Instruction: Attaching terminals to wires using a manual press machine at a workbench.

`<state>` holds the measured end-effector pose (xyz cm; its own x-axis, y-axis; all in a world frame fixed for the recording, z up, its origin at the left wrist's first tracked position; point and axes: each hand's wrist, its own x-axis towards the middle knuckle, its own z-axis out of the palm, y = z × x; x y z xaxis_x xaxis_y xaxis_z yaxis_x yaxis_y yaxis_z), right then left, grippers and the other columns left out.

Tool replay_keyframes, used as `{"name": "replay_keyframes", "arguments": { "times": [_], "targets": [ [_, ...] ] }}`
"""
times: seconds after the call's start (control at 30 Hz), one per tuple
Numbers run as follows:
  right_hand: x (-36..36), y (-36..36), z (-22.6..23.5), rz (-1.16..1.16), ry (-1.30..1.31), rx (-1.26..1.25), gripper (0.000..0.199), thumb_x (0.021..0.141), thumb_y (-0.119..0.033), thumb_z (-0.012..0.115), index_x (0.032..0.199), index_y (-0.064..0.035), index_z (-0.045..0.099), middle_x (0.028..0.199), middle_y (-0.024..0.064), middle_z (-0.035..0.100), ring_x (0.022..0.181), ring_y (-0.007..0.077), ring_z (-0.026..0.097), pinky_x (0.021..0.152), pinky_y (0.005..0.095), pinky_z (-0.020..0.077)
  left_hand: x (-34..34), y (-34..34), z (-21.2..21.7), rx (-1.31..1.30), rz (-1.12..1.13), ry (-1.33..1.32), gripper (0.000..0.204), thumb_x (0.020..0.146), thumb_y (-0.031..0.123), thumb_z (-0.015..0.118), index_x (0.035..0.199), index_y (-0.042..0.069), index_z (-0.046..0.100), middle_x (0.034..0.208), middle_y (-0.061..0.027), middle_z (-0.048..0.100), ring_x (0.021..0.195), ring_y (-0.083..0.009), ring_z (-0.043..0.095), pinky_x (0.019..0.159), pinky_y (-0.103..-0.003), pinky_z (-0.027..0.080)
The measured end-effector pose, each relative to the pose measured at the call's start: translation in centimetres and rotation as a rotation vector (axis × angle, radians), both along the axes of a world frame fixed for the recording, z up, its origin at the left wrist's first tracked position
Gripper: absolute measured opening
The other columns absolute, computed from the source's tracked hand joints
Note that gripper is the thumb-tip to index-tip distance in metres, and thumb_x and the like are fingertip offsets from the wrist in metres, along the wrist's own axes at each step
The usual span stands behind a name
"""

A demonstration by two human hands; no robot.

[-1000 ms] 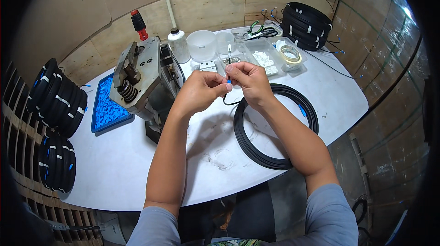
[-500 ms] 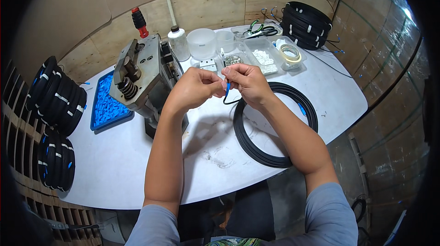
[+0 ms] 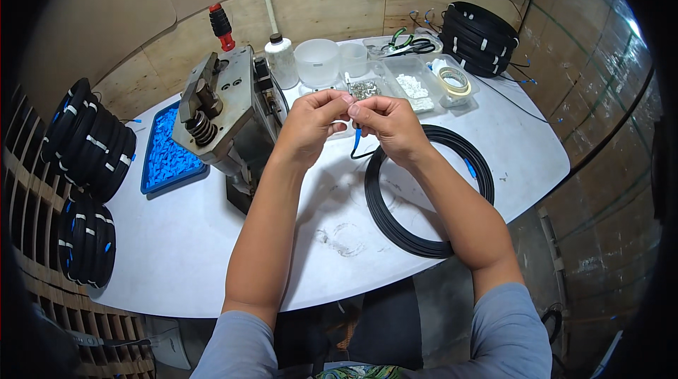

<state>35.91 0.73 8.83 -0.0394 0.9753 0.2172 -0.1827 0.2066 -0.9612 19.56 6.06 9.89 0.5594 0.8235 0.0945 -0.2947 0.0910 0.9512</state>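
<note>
Both my hands meet above the middle of the table, fingertips close together. In a pinch, my right hand (image 3: 390, 127) holds the end of a black cable, just above its blue sleeve (image 3: 357, 141). From there the cable curves down into a black cable coil (image 3: 374, 202) lying flat under my right forearm. A second blue piece (image 3: 470, 167) shows on the coil's right side. My left hand (image 3: 311, 128) is closed, thumb and forefinger pressed together at the cable's tip. Whatever sits between those fingers is hidden.
Left of my arms stands a metal press (image 3: 226, 96). Beyond it is a blue tray (image 3: 169, 149) of small blue parts. At the back are a white bottle (image 3: 281, 61), clear tubs (image 3: 316, 61), a tape roll (image 3: 453, 81) and scissors (image 3: 418, 47). Bundled coils (image 3: 480, 36) stand back right.
My left hand has moved up and right, its fingertips now higher against the right hand's. The blue sleeve hangs slightly lower below the right fingers. The view has shifted a little.
</note>
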Motion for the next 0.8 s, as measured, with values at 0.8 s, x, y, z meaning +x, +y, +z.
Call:
{"name": "replay_keyframes", "arguments": {
  "times": [0.8],
  "targets": [
    [-1.1,-0.5,-0.4,0.088,0.118,-0.083,0.016,0.095,-0.018,0.058,0.089,-0.0035,0.061,0.084,0.0057,0.063,0.073,0.0141,0.064,0.067,0.0278,0.0509,0.4,0.0,0.1,-0.09,0.063,-0.139,0.016,0.089,0.017,0.065,0.094,0.002,0.065,0.076,-0.0005,0.056,0.072,-0.0102,0.054,0.064,-0.025,0.045]
  ]
}}
